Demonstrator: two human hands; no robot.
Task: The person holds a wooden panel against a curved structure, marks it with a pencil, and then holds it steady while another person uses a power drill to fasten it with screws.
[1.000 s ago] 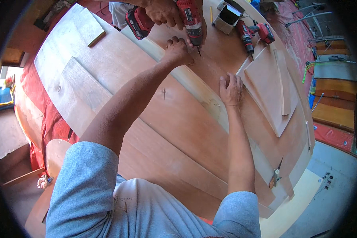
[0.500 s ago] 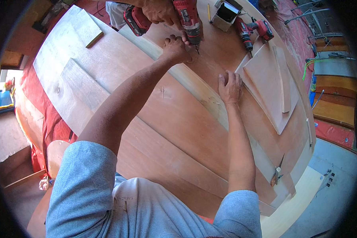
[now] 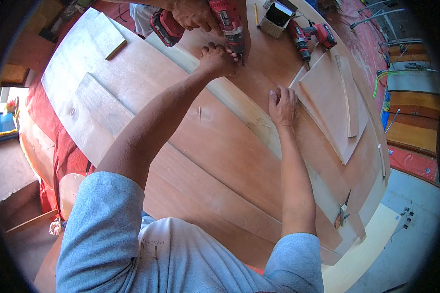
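Note:
My left hand [image 3: 219, 60] reaches far forward and rests palm down on the wood, fingers bent and a little apart. Just beyond its fingertips is the tip of a red and black cordless drill [image 3: 228, 22], which a co-worker's hand [image 3: 193, 13] grips from the far side. The drill points down at a brown plywood panel [image 3: 259, 73]. My right hand [image 3: 283, 108] lies on the same panel near a pale wood strip [image 3: 247, 117], fingers loosely stretched and holding nothing. Whether anything small lies beneath my left fingers is hidden.
A second red and black drill [image 3: 310, 38] lies at the far right, beside an open box [image 3: 276, 19] and a pencil [image 3: 256, 14]. Loose plywood pieces [image 3: 327, 105] sit right of my right hand. A pointed tool [image 3: 343, 209] lies nearer. Red sheeting [image 3: 66, 141] hangs at left.
The co-worker's drill has shifted slightly toward my left hand, and its tip is lower and closer to the panel. My hands stay almost where they were.

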